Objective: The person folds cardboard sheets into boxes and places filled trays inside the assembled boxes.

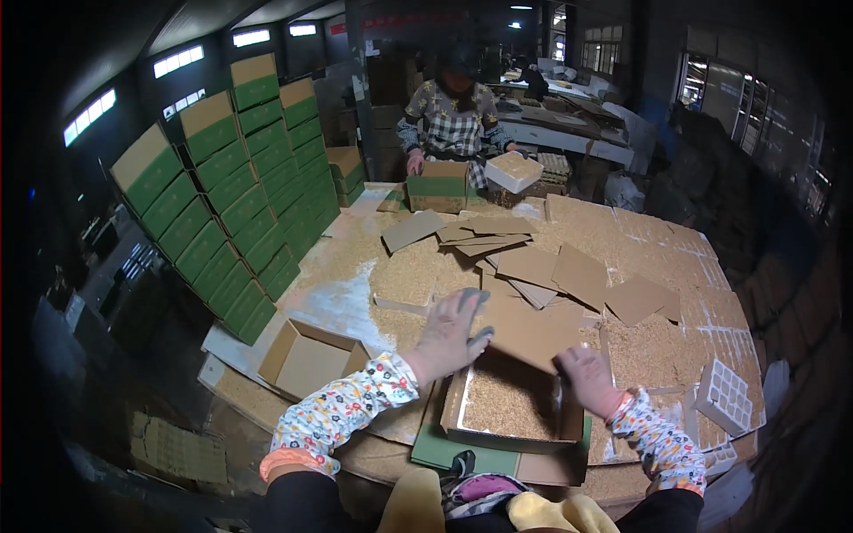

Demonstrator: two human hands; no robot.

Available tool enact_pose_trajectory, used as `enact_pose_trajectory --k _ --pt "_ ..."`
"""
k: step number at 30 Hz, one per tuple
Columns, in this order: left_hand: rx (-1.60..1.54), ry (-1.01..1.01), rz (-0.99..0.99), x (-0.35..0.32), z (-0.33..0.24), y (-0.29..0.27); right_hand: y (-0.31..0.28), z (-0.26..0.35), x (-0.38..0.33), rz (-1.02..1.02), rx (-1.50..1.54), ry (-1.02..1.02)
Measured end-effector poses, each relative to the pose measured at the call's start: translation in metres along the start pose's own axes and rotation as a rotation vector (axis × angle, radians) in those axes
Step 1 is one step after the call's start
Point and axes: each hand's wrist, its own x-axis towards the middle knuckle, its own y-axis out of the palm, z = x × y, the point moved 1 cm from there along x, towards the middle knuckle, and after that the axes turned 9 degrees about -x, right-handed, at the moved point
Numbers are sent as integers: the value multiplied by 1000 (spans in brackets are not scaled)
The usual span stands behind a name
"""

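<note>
A brown cardboard sheet (pixel 536 330) is tilted above an open carton (pixel 511 437) filled with tan, grainy flakes. My right hand (pixel 588 380), gloved, has its fingers curled over the sheet's near right corner. At the sheet's left edge is my left hand (pixel 450 333), in a glove with grey fingertips; its thumb and fingers are spread apart, and the thumb overlaps the edge. The carton rests on a green and brown flattened piece (pixel 462 455) at the table's near edge. Left of it lies an empty open carton (pixel 313 357).
Loose cardboard sheets (pixel 533 264) lie scattered on the flake-covered table (pixel 662 355). Stacks of green boxes (pixel 227 209) rise at left. Across the table, a person (pixel 453 115) touches a green-brown box (pixel 438 186) and a white block (pixel 514 171). A white compartmented tray (pixel 724 397) leans at right.
</note>
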Motion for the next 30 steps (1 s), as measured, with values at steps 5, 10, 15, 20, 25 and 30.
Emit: enact_pose_trajectory --k 5,10,15,20,25,30 --pt "459 198 1184 -22 -18 59 50 51 -29 546 -27 -246" --pt "544 175 1021 -41 6 124 59 55 -11 456 510 312" --pt "136 121 1015 -25 25 136 82 21 -19 703 1016 282" --pt "-450 -275 -46 -33 94 60 80 -81 -102 36 1155 790" --pt "-618 -798 118 -118 117 208 194 -35 -74 768 760 705" --pt "-818 -738 87 -97 127 170 170 -5 -62 180 1535 814"
